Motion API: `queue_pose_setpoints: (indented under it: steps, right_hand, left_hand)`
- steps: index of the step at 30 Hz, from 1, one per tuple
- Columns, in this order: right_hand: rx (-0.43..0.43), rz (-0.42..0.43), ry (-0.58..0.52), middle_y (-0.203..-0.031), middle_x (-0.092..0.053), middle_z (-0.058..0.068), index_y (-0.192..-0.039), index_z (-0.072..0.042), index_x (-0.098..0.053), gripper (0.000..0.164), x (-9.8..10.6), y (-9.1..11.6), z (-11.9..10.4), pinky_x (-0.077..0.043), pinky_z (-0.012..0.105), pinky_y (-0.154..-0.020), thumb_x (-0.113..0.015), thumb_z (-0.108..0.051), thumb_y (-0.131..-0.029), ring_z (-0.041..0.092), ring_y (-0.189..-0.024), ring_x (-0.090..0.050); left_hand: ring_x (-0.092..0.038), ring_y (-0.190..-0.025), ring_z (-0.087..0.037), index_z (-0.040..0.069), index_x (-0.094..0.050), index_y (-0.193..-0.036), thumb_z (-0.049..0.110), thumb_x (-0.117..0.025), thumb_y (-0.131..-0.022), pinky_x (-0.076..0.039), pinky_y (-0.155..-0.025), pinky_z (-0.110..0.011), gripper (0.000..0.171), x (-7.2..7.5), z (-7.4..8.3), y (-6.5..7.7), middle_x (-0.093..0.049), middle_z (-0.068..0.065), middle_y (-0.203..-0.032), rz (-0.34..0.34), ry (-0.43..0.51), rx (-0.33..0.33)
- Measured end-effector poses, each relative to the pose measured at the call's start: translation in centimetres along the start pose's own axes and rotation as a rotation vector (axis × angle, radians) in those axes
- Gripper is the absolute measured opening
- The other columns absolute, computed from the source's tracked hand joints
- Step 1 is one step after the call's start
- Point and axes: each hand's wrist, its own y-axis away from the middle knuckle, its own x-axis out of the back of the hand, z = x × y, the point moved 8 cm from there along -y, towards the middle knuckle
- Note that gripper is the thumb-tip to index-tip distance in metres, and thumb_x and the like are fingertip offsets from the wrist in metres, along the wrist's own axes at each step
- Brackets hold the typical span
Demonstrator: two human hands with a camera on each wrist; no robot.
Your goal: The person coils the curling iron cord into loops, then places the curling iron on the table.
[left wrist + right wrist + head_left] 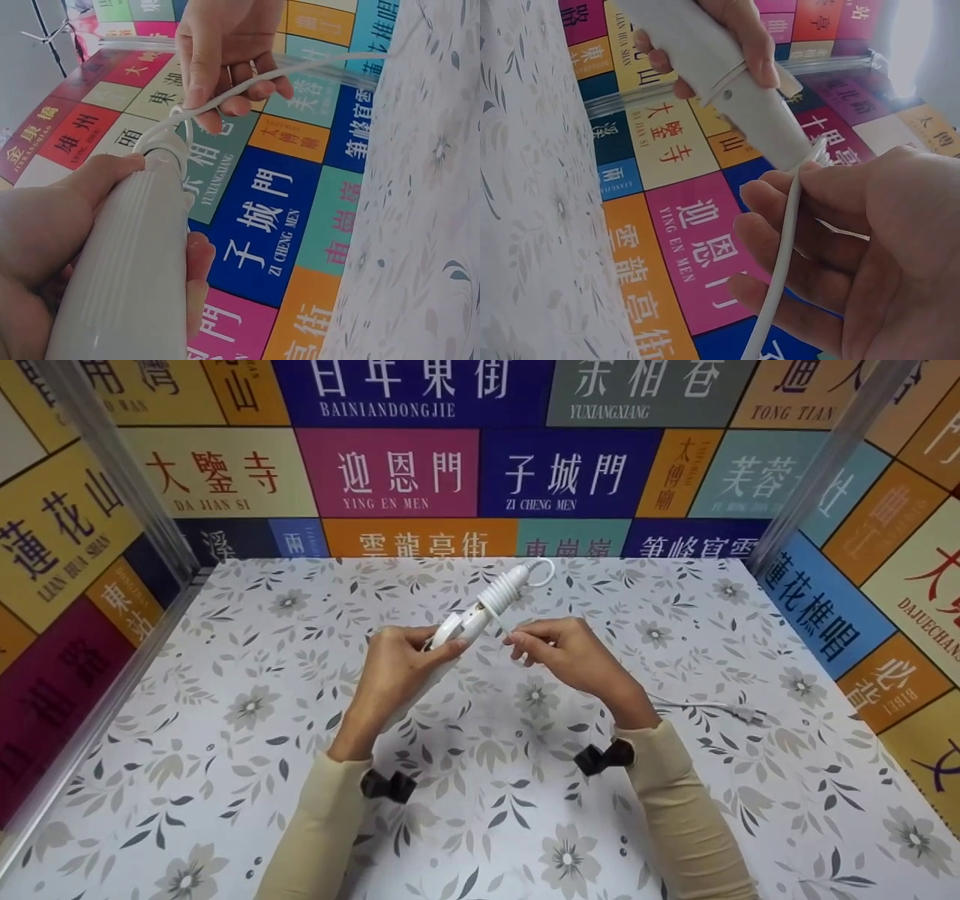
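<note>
My left hand [399, 664] grips a white handheld electric appliance [124, 262] by its smooth, ribbed body, holding it tilted above the table. Several turns of white power cord [501, 591] are wound round its narrow far end, and one loop stands out past the tip. Just right of the coils, my right hand [566, 651] pinches the cord between thumb and forefinger. In the right wrist view the cord [781, 259] runs down from that pinch across the other fingers. The kind of appliance cannot be told, since the left hand covers much of it.
The loose cord trails behind the right wrist to a plug [746, 712] lying on the right of the flower-patterned table [570, 855]. Colourful panels with place names [386, 472] stand round the back and sides. Each sleeved wrist carries a small black camera mount [388, 786].
</note>
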Motion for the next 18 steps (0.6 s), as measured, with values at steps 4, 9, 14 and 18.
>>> queue_pose_setpoints:
  steps: [4, 9, 14, 18]
  right_hand:
    - [-0.040, -0.034, -0.023, -0.093, -0.075, 0.013, -0.111, -0.005, -0.076, 0.025, -0.3, -0.4, 1.4, -0.059, 0.034, -0.077, -0.058, -0.020, -0.103, 0.021, -0.080, -0.070]
    - [-0.113, -0.072, -0.051, -0.095, -0.076, 0.015, -0.110, -0.006, -0.076, 0.028, -0.6, -0.8, 3.6, -0.059, 0.044, -0.081, -0.056, -0.023, -0.103, 0.019, -0.082, -0.070]
    - [-0.208, -0.083, -0.034, -0.092, -0.075, 0.012, -0.106, -0.010, -0.078, 0.035, -0.7, -1.0, 6.0, -0.058, 0.040, -0.078, -0.058, -0.039, -0.101, 0.022, -0.080, -0.069]
    - [-0.280, -0.015, 0.001, -0.082, -0.072, 0.006, -0.093, -0.016, -0.079, 0.041, -0.1, -0.8, 7.0, -0.052, 0.033, -0.065, -0.063, -0.054, -0.094, 0.018, -0.067, -0.060]
  left_hand:
    - [-0.066, -0.077, -0.018, 0.016, -0.078, -0.111, 0.042, -0.082, -0.081, -0.053, -0.066, -0.030, 0.040, 0.1, -0.3, -0.1, -0.078, -0.006, -0.101, -0.012, 0.003, 0.028]
    - [-0.068, -0.078, -0.019, 0.017, -0.077, -0.113, 0.045, -0.082, -0.081, -0.056, -0.068, -0.030, 0.043, 0.1, -0.5, -0.3, -0.078, -0.006, -0.101, -0.019, 0.002, 0.040]
    - [-0.067, -0.075, -0.019, 0.017, -0.078, -0.112, 0.046, -0.082, -0.080, -0.056, -0.067, -0.031, 0.044, -0.2, -0.6, -0.4, -0.078, -0.006, -0.099, -0.060, 0.007, 0.016]
    - [-0.066, -0.072, -0.018, 0.018, -0.079, -0.108, 0.046, -0.081, -0.081, -0.056, -0.065, -0.032, 0.039, -0.5, -0.3, -0.3, -0.078, -0.006, -0.094, -0.111, -0.003, -0.025]
